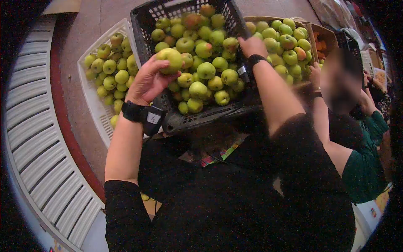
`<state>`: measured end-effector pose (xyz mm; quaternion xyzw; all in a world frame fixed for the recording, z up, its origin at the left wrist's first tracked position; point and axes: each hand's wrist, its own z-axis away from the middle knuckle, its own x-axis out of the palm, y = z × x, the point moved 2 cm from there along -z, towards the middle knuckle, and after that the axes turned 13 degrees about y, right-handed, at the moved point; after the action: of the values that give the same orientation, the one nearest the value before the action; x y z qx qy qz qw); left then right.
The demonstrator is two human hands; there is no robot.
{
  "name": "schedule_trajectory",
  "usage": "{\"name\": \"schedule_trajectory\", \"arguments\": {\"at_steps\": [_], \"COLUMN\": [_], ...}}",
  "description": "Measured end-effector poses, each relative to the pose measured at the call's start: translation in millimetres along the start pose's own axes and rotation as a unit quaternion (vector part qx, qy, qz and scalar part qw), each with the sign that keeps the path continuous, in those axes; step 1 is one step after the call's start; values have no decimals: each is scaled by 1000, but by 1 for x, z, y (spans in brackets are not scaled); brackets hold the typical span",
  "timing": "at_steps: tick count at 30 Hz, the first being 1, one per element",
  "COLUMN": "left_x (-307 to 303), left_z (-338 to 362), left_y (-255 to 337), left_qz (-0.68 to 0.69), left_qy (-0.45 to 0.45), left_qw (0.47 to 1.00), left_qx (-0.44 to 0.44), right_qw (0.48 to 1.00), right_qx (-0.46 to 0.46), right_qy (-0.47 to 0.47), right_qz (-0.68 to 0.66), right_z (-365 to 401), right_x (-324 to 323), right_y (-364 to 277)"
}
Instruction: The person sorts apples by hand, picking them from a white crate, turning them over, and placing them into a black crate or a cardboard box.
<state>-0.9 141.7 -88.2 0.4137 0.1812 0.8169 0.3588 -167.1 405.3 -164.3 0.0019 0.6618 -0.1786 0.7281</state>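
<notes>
My left hand (147,80) is closed around a green apple (169,61), held above the left side of a black plastic crate (180,122). Many green apples, some with a red blush, fill this crate; one green apple (206,70) lies near its middle. At the crate's right rim is my right hand (252,47), its fingers curled over the edge and partly hidden. A black band is on each of my wrists, and a small dark device with a white label hangs at the left one.
Left of the black crate stands a white crate (90,98) of green apples. To the right is a cardboard box (312,35) of apples. A co-worker in a green sleeve (365,168) reaches toward that box. A slatted grey conveyor (37,122) curves along the left.
</notes>
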Motion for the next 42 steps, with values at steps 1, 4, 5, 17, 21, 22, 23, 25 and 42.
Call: {"name": "schedule_trajectory", "arguments": {"at_steps": [1,4,5,17,21,22,23,25,42], "left_x": [5,12,14,-28,-42,-47,-48,-52,-61], "left_z": [-2,-8,-10,-29,-27,-28,-28,-30,-43], "left_y": [-3,-10,-14,-70,-99,-104,-105,-108,-68], "left_qz": [-38,-189,-253,-837,-842,-835,-840,-836,-655], "left_qy": [3,17,30,-42,-73,-74,-100,-101,-26], "left_qw": [999,982,967,522,510,519,507,516,729], "left_qx": [4,-16,-6,160,159,168,168,156,200], "right_qw": [1000,1000,1000,999,998,999,999,998,994], "right_qx": [-2,-5,-6,-16,-8,6,8,13,35], "right_qy": [0,0,-1,-23,-35,-19,-26,-26,-20], "right_qz": [0,-2,-7,-18,-51,-49,-43,-57,-100], "right_z": [0,1,0,-1,0,-3,-1,-1,6], "right_x": [0,1,2,2,0,8,6,5,-14], "right_y": [0,0,1,2,2,1,1,3,3]}}
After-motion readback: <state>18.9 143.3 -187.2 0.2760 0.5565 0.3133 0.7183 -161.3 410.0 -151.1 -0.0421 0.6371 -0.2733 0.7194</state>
